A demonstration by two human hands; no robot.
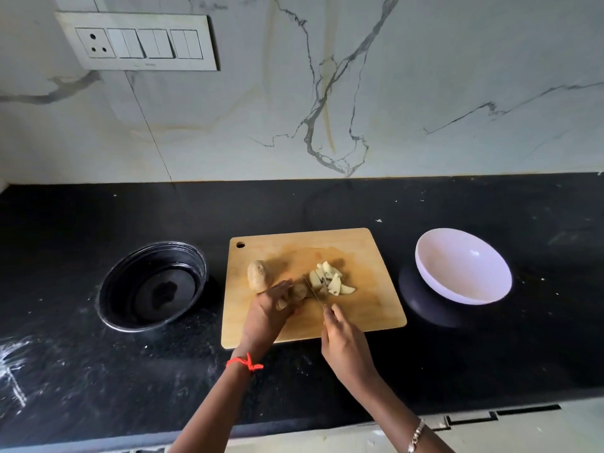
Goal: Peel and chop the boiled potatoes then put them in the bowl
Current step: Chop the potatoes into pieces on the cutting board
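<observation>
On the bench (327, 204), the cutting board (369, 308) sits midway along the front edge, with the white bowl (464, 273) empty just to its right. Chopping is in hand: the left hand (266, 308) curls round a half-cut potato (299, 292), and the right hand (343, 344) grips the knife (315, 294) beside the cut pieces (330, 279). Next, I judge, come more slices.

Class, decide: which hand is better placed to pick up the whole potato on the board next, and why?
Left, probably: the left hand, holding the half-cut potato, lies beside the whole potato; the right hand grips the knife farther right.
</observation>
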